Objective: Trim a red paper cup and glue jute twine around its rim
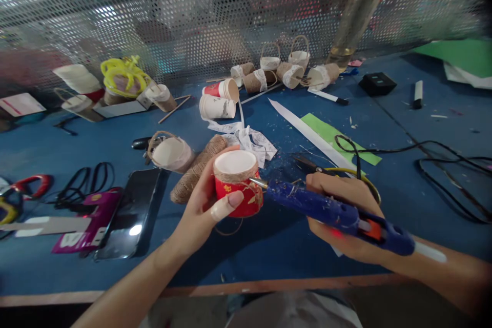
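Observation:
A red paper cup (239, 197) with gold print and twine wound round its upper part is held by my left hand (203, 205), whose thumb, wrapped in a pale band, presses its front. My right hand (342, 215) grips a blue glue gun (307, 202). The gun's metal tip touches or nearly touches the twine at the cup's right side. A loose twine end hangs below the cup. Behind my left hand lies a roll of brown twine (196, 171), next to a small white cup with a twine handle (172, 154). White lace (253, 143) lies behind the red cup.
At left are a phone (132, 215), a purple packet (92, 223) and red-handled scissors (34, 184). Several twine-wrapped cups (261, 80) line the back near a perforated metal screen (192, 20) and a bottle (355, 20). Green paper (319, 130) and a black cable (442, 143) lie at right.

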Action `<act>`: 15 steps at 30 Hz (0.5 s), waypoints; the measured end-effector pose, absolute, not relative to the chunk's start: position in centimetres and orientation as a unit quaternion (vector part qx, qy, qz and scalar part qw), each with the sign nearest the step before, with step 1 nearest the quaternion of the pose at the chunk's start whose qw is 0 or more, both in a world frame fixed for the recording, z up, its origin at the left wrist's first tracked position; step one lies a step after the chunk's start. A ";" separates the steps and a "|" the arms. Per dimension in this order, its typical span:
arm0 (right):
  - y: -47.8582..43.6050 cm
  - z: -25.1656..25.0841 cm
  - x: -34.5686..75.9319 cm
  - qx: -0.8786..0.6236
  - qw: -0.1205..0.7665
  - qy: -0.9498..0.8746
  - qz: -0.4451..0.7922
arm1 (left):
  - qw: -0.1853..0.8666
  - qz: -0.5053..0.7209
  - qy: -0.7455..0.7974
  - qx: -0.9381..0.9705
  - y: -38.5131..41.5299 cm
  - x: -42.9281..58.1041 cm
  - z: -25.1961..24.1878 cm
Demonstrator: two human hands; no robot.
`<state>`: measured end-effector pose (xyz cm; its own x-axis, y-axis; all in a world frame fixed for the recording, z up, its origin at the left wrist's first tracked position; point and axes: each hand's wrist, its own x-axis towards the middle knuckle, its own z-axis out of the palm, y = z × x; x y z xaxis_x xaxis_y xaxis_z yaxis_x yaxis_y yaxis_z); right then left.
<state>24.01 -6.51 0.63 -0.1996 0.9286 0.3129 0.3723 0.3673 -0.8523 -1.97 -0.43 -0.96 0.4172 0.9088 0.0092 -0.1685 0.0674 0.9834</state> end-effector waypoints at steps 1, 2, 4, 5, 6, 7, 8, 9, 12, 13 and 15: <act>-6.5 0.6 24.0 -0.461 0.429 -0.705 0.325 | 0.647 0.418 0.342 0.539 -0.4 -1.9 -0.9; -6.5 0.6 24.1 -0.462 0.428 -0.704 0.328 | 0.648 0.421 0.343 0.534 -0.4 -1.9 -0.8; -6.4 0.6 24.2 -0.468 0.432 -0.698 0.327 | 0.653 0.430 0.346 0.518 -0.5 -1.8 -0.4; -6.3 0.5 24.3 -0.473 0.435 -0.696 0.321 | 0.659 0.433 0.345 0.508 -0.5 -1.7 -0.2; -6.3 0.5 24.3 -0.478 0.437 -0.694 0.316 | 0.668 0.434 0.343 0.497 -0.5 -1.7 0.0; -6.2 0.5 24.4 -0.484 0.437 -0.690 0.314 | 0.678 0.433 0.338 0.488 -0.6 -1.6 0.1; -6.1 0.5 24.4 -0.491 0.435 -0.685 0.318 | 0.688 0.428 0.334 0.481 -0.6 -1.6 0.2; -6.1 0.5 24.4 -0.498 0.433 -0.676 0.328 | 0.696 0.424 0.330 0.476 -0.7 -1.6 0.2; -5.8 0.5 24.2 -0.523 0.437 -0.628 0.376 | 0.701 0.420 0.334 0.470 -0.7 -1.8 0.0; -5.8 0.6 24.1 -0.533 0.444 -0.607 0.389 | 0.699 0.419 0.336 0.471 -0.6 -1.8 -0.2; -5.6 0.7 23.9 -0.545 0.458 -0.567 0.414 | 0.681 0.428 0.348 0.482 -0.5 -1.8 -0.5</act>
